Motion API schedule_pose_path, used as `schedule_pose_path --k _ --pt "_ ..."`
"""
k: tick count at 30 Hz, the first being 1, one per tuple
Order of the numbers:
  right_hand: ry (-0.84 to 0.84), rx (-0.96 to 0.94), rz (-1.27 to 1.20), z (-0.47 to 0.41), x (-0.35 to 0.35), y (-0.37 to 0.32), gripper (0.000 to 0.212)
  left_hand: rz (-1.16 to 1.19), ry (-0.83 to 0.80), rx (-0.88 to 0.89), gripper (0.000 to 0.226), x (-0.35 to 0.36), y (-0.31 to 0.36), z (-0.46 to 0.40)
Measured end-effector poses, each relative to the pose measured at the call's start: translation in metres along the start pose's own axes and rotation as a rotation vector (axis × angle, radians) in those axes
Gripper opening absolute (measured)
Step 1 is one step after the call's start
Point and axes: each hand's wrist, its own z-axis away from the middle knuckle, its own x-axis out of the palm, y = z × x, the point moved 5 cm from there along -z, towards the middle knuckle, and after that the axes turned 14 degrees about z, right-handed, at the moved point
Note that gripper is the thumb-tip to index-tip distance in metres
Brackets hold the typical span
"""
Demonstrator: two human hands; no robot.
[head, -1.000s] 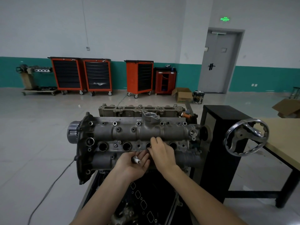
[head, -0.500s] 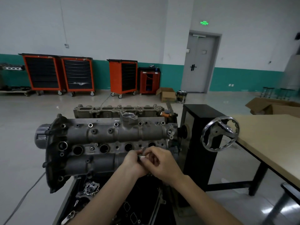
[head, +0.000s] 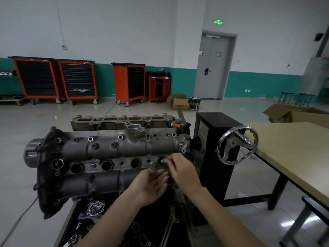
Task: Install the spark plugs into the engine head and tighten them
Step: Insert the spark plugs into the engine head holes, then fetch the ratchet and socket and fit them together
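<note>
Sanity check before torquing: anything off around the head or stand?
Nothing damaged or spilled. Right hand pinches a spark plug at the mouth of the rightmost well of the engine head; three other wells look empty. Left hand is open, palm up. Loose metal parts lie under the head.

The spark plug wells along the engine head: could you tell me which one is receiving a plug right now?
The rightmost well, nearest the handwheel: the right hand pinches a spark plug at its mouth. The other three wells show only dark openings.

Orange tool cabinets (head: 76,81) line a white-and-teal wall (head: 106,32) beside a grey door (head: 214,66), over a glossy pale floor (head: 26,122).
</note>
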Motion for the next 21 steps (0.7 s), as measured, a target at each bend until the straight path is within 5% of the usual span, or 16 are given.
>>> schedule_pose_path --k 3,8,14,19,21 --pt "-0.077 -0.069 0.17 -0.005 0.017 -0.012 0.012 -0.052 0.008 0.036 0.027 -0.004 0.003 -0.004" --pt "-0.229 0.2 0.177 -0.002 0.036 0.01 0.022 -0.189 0.004 0.12 0.025 -0.012 0.009 -0.009" --pt "-0.328 0.222 0.18 -0.007 0.043 0.001 0.018 -0.559 0.052 0.432 0.022 -0.01 0.016 -0.006" --pt "-0.426 0.131 0.236 -0.01 0.035 -0.004 0.016 -1.643 0.1 1.046 0.015 0.015 0.025 0.013" --pt "-0.404 0.169 0.178 -0.002 0.016 0.007 0.016 -1.805 0.025 1.106 0.013 0.036 0.015 0.019"
